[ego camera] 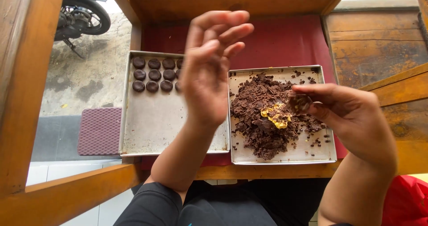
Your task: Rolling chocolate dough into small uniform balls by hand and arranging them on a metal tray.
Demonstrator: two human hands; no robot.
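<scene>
At 3 o'clock, my right hand [352, 114] fingers pinch dough lump [299, 102] above dough tray [327, 157]; left hand [209, 70] open, empty, raised over cookie tray [154, 128], likely ready for rolling.

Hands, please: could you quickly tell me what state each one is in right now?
Left hand: open, raised, holding nothing.
Right hand: fingers closed on a lump of dark dough.
</scene>
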